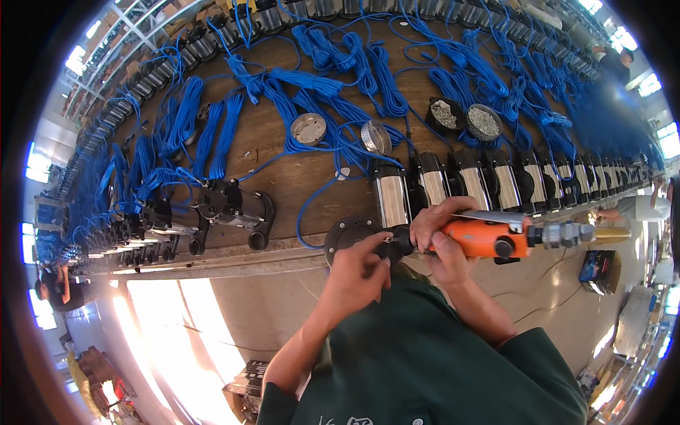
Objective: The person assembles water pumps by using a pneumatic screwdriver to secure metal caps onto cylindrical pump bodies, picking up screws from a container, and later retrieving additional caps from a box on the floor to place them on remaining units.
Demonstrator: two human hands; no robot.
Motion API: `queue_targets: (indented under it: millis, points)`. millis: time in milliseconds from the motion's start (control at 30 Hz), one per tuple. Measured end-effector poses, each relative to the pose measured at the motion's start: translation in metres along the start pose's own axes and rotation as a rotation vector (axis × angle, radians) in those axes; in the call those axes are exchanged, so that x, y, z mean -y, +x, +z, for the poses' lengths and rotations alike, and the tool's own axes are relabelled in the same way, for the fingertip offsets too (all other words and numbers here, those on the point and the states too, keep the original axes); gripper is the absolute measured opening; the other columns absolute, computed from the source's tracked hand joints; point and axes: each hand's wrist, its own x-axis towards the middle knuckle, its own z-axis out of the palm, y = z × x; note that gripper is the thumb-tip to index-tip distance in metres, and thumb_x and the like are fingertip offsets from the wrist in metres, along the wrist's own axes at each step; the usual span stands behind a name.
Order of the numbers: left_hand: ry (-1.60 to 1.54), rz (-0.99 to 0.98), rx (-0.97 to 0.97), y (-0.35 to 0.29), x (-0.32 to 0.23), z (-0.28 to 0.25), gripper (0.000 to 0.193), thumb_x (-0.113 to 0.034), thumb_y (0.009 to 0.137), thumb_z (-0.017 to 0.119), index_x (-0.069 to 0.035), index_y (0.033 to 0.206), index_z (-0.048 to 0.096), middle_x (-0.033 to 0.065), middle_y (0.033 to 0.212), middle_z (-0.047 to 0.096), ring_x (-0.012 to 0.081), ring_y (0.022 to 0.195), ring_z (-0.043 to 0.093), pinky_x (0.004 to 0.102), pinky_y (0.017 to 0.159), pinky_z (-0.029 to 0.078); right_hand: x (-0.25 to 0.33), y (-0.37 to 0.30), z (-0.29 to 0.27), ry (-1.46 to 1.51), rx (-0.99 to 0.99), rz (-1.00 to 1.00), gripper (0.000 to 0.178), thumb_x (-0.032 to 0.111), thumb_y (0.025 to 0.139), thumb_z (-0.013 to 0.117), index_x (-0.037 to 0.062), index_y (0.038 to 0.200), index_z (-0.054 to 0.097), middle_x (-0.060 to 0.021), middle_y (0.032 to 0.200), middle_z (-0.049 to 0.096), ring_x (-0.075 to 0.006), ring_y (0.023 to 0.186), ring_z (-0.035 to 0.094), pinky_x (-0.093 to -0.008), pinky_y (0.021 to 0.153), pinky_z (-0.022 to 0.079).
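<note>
In my right hand (446, 244) is an orange pneumatic screwdriver (489, 237), held nearly level, with metal hose fittings at its right end. Its left end, dark and partly covered by my fingers, is close to a black round pump end (348, 232) with small bolts around its rim. My left hand (358, 278) is at that rim. Its index finger stretches to a small metallic piece, perhaps a screw, near the tool's left end; the other fingers are curled, and what they hold is hidden. A steel-bodied pump (392, 202) stands just beyond.
Steel and black pumps (496, 177) line the bench edge on the right, and dark pumps (237, 205) on the left. Blue cable bundles (386, 81) cover the wooden bench (273, 188). Two bowls of small metal parts (484, 122) sit behind. Other people are at both sides.
</note>
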Motion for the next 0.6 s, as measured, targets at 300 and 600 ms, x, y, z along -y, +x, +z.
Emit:
queue_targets:
  millis: [300, 600]
  points:
    - [0.377, 0.162, -0.276, -0.007, 0.024, 0.009, 0.041, -0.004, 0.083, 0.064, -0.003, 0.123, 0.055, 0.0125, 0.062, 0.063, 0.0263, 0.052, 0.063, 0.0338, 0.049, 0.049, -0.029, -0.016, -0.011, -0.117, 0.075, 0.07, 0.03, -0.002, 0.081, 0.054, -0.0004, 0.108, 0.043, -0.0092, 0.08, 0.058, -0.0135, 0.068, 0.055, -0.0277, 0.065, 0.049]
    - [0.347, 0.231, -0.377, -0.008, 0.042, 0.013, 0.018, -0.007, 0.081, 0.069, -0.004, 0.096, 0.059, 0.0151, 0.064, 0.062, 0.0342, 0.06, 0.064, 0.0386, 0.052, 0.049, -0.032, -0.013, 0.0, -0.387, 0.227, 0.231, 0.031, -0.007, 0.077, 0.058, -0.0004, 0.105, 0.049, -0.0059, 0.086, 0.058, -0.0098, 0.069, 0.058, -0.0235, 0.062, 0.05]
